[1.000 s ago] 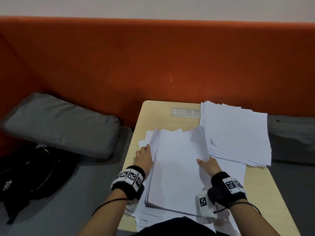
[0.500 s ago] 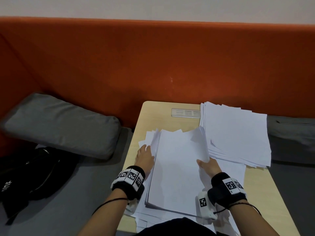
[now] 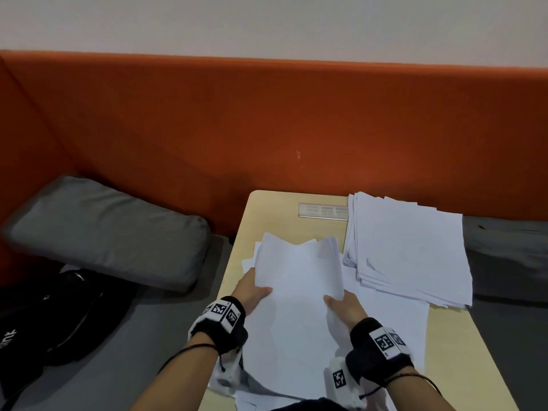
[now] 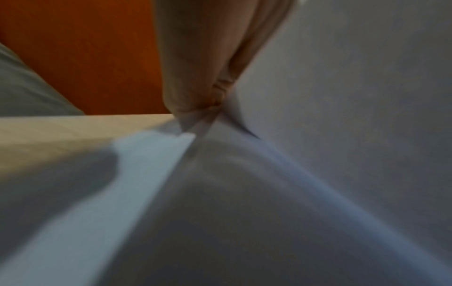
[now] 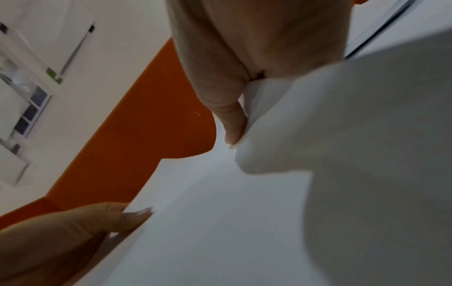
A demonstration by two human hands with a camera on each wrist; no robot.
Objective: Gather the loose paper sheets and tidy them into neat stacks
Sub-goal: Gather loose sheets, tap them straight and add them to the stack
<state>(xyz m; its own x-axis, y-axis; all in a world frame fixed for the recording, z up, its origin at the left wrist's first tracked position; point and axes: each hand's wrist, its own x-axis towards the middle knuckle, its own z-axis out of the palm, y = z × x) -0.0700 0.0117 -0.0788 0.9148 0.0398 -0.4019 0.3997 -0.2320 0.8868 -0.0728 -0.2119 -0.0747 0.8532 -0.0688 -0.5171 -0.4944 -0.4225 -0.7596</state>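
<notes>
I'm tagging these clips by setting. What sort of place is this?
Probably an office lounge or study booth. An orange upholstered backrest wraps bench seating with a grey cushion, and a small wooden table has a built-in metal panel. Both hands hold paper sheets.

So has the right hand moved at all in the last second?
Yes. The right hand has slid left, away from the paper stack lying to its right, squeezing the held sheets narrower.

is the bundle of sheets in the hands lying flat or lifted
Lifted and tilted: the left hand and right hand grip the paper bundle by its sides, far edge raised off the table.
</notes>
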